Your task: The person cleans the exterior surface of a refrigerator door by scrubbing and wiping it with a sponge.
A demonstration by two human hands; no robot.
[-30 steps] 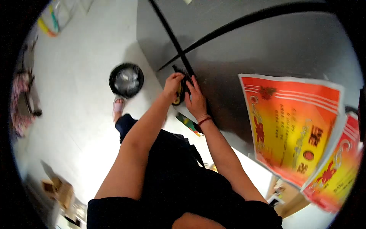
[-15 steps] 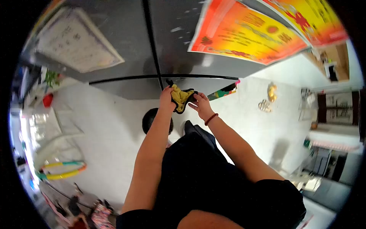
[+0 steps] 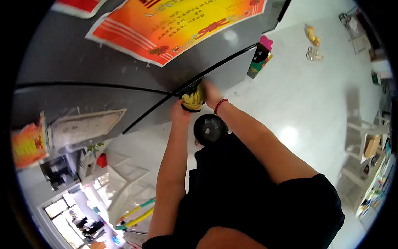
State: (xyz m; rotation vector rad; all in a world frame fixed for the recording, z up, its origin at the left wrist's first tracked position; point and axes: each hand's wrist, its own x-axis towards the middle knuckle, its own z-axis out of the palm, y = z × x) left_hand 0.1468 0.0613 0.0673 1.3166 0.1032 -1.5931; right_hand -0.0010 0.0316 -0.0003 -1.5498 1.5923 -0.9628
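Observation:
A crumpled yellow cloth with black edging (image 3: 192, 101) is bunched between my hands, close against the dark grey double-door cabinet (image 3: 174, 74), near where the door seams meet. My left hand (image 3: 180, 112) is closed on the cloth's left side. My right hand (image 3: 212, 93), smeared by motion, grips its right edge; those fingers are partly hidden. A red bead bracelet (image 3: 220, 106) circles my right wrist. Just below the hands, a dark round shape (image 3: 210, 129) looks like the top of a person's head.
Orange and yellow printed sheets (image 3: 178, 29) and a pale certificate (image 3: 85, 128) are stuck to the doors. Yellow items (image 3: 313, 36) lie on the white floor (image 3: 269, 99). White chairs (image 3: 126, 178) and a coloured hoop (image 3: 139, 218) are lower left; a cluttered table (image 3: 375, 182) stands right.
The view has swung round, so the cabinet doors now slant. My hands have drawn closer together, bunching the cloth tighter, and my right hand is moving. The dark round shape appears further right.

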